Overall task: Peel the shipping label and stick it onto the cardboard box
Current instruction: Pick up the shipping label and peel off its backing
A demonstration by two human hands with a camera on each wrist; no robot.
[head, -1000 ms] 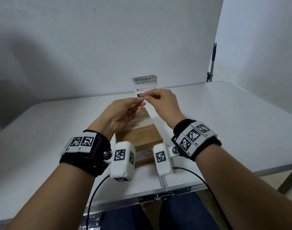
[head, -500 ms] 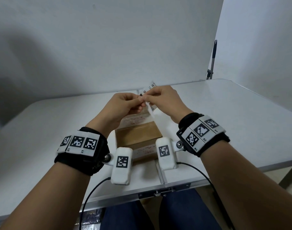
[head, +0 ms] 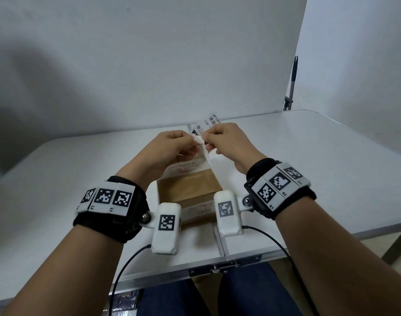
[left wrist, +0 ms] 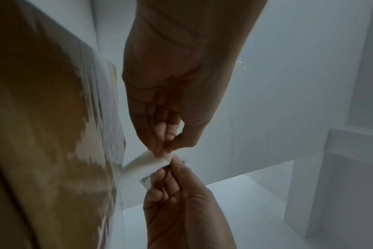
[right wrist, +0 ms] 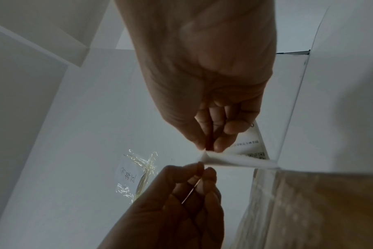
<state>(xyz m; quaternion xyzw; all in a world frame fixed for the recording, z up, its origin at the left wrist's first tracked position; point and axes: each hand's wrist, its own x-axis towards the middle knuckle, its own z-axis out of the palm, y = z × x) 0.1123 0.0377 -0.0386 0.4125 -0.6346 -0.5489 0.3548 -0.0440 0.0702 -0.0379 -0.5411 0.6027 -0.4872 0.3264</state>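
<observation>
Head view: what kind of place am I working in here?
Probably a makeshift packing or recording station, not a warehouse: a white folding table against bare white wall panels, with one cardboard box and a shipping label being peeled.

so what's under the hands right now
Below the left hand and right hand, which pinch the shipping label, sits the cardboard box on the table. The box's far end is covered by the hands.

A bare recording booth: white folding table (head: pixel 332 156), plain white backdrop panels (head: pixel 149 65).
</observation>
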